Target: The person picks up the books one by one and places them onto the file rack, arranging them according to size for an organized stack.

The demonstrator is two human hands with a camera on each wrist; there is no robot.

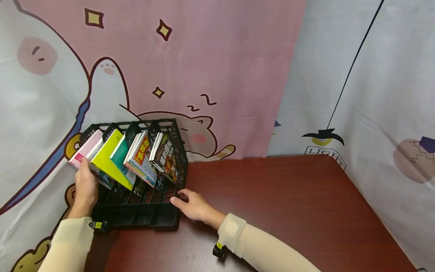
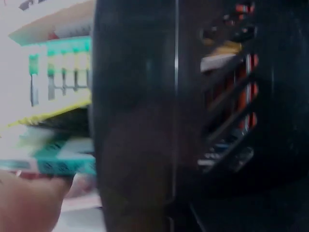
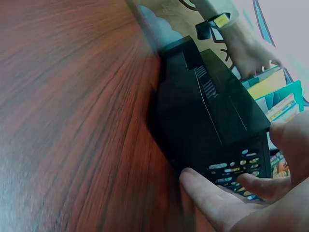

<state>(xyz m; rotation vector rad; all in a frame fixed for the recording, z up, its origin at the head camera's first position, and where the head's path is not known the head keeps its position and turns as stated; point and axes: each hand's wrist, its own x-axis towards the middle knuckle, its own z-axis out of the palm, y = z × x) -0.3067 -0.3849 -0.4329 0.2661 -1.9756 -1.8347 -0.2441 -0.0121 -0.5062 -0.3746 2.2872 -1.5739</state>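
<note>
A black plastic book rack (image 1: 136,215) with slatted dividers stands at the left of the table, several thin books leaning in its compartments. At its left end my left hand (image 1: 86,187) grips a pink-and-white book (image 1: 87,148), thumb over the near edge. A teal-and-white book (image 2: 53,164) lies right by that hand in the left wrist view, partly hidden by the rack's wall. My right hand (image 1: 195,206) holds the rack's front right corner; in the right wrist view its fingers (image 3: 200,188) press the perforated side.
Beside the left hand's book leans a yellow-green book (image 1: 112,158); a teal book (image 1: 119,155) and several comic-style books (image 1: 166,156) fill the compartments to the right. The brown table (image 1: 272,204) extends right of the rack. A cartoon-printed curtain (image 1: 231,75) hangs behind.
</note>
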